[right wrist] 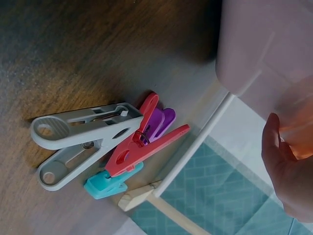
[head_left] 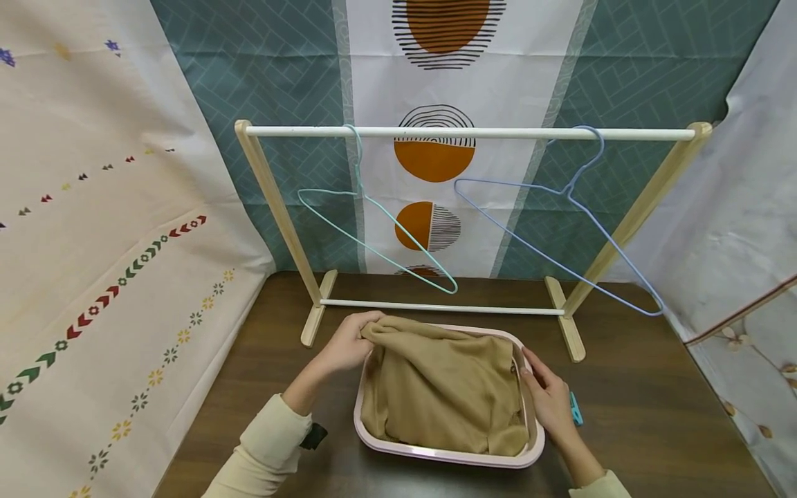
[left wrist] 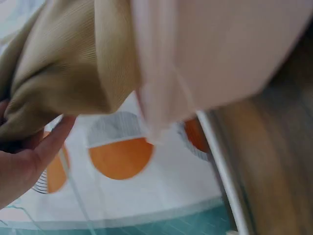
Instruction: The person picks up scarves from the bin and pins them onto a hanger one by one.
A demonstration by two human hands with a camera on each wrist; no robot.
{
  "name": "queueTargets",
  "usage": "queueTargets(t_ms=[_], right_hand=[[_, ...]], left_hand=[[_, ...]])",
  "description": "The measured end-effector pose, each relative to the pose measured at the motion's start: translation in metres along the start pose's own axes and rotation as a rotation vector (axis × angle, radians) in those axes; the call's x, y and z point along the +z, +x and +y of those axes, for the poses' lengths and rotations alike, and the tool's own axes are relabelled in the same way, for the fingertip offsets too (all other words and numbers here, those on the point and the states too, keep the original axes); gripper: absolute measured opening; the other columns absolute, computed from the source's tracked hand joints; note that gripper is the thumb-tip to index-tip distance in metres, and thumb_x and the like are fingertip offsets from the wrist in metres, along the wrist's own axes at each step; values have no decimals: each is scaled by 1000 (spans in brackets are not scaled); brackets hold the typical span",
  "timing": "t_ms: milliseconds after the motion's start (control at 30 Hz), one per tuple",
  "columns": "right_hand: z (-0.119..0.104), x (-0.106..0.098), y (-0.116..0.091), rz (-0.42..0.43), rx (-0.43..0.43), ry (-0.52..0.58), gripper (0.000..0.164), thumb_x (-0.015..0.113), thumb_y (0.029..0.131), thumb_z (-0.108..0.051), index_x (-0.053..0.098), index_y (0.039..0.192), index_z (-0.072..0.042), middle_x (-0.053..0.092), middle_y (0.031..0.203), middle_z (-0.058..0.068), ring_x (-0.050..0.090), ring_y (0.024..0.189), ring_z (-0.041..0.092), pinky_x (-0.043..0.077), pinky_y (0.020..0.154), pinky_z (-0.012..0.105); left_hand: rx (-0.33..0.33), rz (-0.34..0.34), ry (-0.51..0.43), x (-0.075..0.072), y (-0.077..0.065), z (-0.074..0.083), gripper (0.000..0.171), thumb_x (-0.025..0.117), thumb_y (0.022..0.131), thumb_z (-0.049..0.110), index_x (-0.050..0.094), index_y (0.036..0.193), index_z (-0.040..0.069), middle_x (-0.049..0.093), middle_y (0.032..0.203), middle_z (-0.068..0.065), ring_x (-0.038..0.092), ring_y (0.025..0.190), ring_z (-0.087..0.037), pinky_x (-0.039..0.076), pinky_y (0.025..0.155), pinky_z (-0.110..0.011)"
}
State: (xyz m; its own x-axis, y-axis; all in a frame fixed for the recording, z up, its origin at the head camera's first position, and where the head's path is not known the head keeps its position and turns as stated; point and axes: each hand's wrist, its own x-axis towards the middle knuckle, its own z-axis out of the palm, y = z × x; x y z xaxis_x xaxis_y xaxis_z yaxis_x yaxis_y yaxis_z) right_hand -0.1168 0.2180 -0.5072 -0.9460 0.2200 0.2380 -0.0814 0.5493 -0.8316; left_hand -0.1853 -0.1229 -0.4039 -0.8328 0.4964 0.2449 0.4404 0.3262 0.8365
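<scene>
Rumpled, fine-ribbed tan cloth (head_left: pixel 445 387) in a round-cornered pink basin (head_left: pixel 448 456) between hands (head_left: pixel 349 342) (head_left: pixel 551 400)

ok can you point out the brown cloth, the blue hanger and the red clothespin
Brown cloth (head_left: pixel 445 387): head view, on the middle of its upper surface.
Blue hanger (head_left: pixel 569 190): head view, where the hook meets the shoulders.
Red clothespin (right wrist: pixel 151 149): right wrist view, on one of its arms.

Brn cloth (head_left: pixel 445 387), pnk tub (head_left: pixel 448 456), backdrop (head_left: pixel 375 76) (orng circles)
</scene>
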Motion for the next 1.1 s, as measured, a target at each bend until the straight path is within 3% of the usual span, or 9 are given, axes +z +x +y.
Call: queueTargets(t_ms=[133,200,267,433,600,867,1100], right_hand=[[1,-1,1,-8,-23,4,36,56,90,-9,54,126,-2,56,120,17,52,106,32,31,76,1],[1,-1,2,-11,-22,6,36,56,90,-9,54,126,-3,56,120,17,52,106,32,31,76,1],[1,-1,2,-15,-12,9,36,56,90,-9,54,126,-3,57,119,18,53,105,31,32,75,1],[0,-2,3,-12,1,9,37,56,90,-9,54,126,-4,59,114,19,55,101,29,33,74,2],[0,-2,3,-12,4,15,36,57,89,-8,55,125,-4,58,117,17,54,103,30,32,75,2],[1,-2,2,-32,23,22,37,57,89,-8,54,126,-3,55,121,17,53,106,33,31,75,1],[3,-3,3,-32,-27,-2,36,59,87,-6,56,123,-1,58,116,20,56,100,30,34,72,1]], left_hand=[[66,115,-127,-6,0,33,33,42,78,-19,62,99,-4,62,87,-12,56,72,-12,48,64,-27],[108,154,-140,-12,0,52,30,42,79,-19,61,99,-8,62,89,-16,56,76,-12,49,66,-28],[165,171,-132,-18,1,61,28,43,81,-18,61,99,-8,62,90,-17,57,77,-12,49,66,-28],[336,204,-76,-30,5,58,29,46,79,-18,63,99,-5,64,89,-15,58,79,-12,49,67,-26],[460,242,-7,-45,8,72,29,46,76,-20,64,94,-6,65,83,-15,58,73,-10,48,64,-23],[493,295,16,-72,6,99,25,47,78,-19,64,93,-8,65,83,-8,57,66,-10,46,58,-21],[554,371,94,-93,2,111,26,43,77,-18,64,89,-8,64,83,2,57,65,-8,45,58,-19]])
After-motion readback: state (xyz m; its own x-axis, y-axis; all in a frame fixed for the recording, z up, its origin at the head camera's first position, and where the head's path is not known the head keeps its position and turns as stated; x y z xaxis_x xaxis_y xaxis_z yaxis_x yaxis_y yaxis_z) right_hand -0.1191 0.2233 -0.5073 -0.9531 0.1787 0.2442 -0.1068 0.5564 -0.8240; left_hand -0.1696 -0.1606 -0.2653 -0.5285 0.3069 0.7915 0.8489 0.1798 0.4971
